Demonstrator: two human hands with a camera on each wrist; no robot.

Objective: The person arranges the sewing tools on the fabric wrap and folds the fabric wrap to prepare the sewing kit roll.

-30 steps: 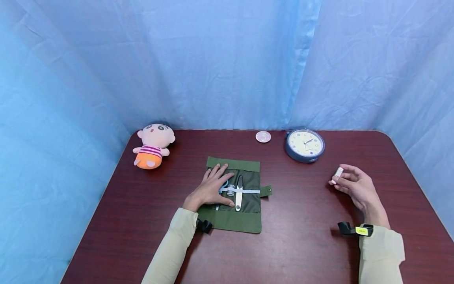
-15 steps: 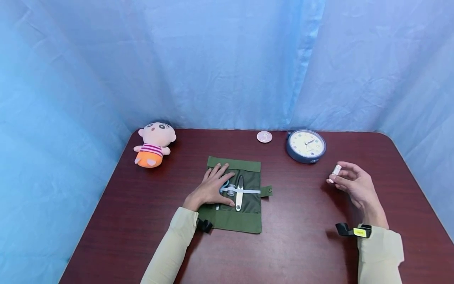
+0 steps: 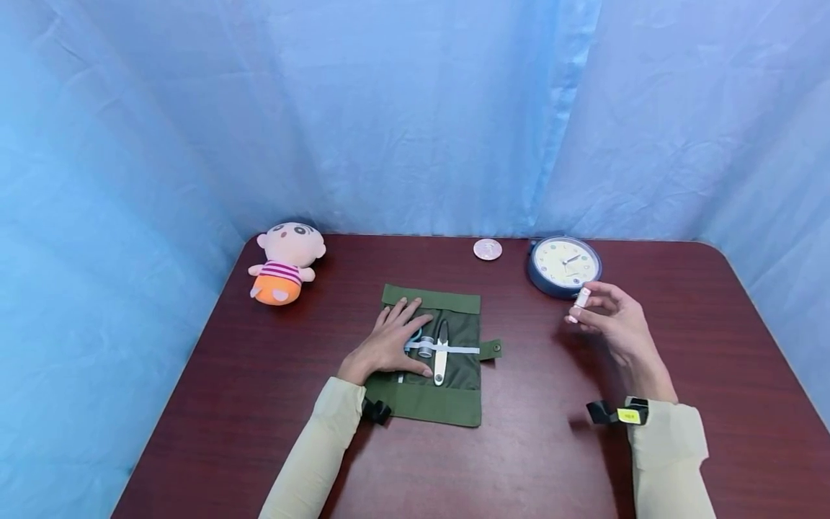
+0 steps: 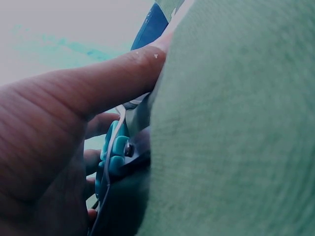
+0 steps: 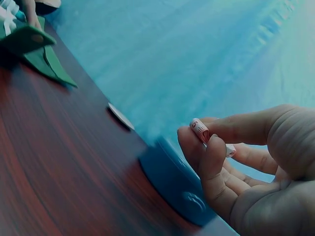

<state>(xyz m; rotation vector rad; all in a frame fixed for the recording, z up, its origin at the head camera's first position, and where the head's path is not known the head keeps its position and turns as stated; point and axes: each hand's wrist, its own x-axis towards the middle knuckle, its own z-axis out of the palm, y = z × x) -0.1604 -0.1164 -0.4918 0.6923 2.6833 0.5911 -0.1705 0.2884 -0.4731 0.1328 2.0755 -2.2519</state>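
Left hand (image 3: 389, 346) is splayed wide on a flat green cloth pouch (image 3: 441, 405), woven-looking stuff with a pale strap (image 3: 462, 350), on the glossy wood-grain table (image 3: 532, 447). Right hand (image 3: 621, 324) pinches a skinny white cylinder (image 3: 582, 298) (reddish print on it) above the table, near the round blue-rimmed clock (image 3: 564, 261).

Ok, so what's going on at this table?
A person's left hand rests spread on an open green pouch, where a white tool sits under the strap. Their right hand pinches a small white item above the table, near the clock. A doll and a round disc are farther back.
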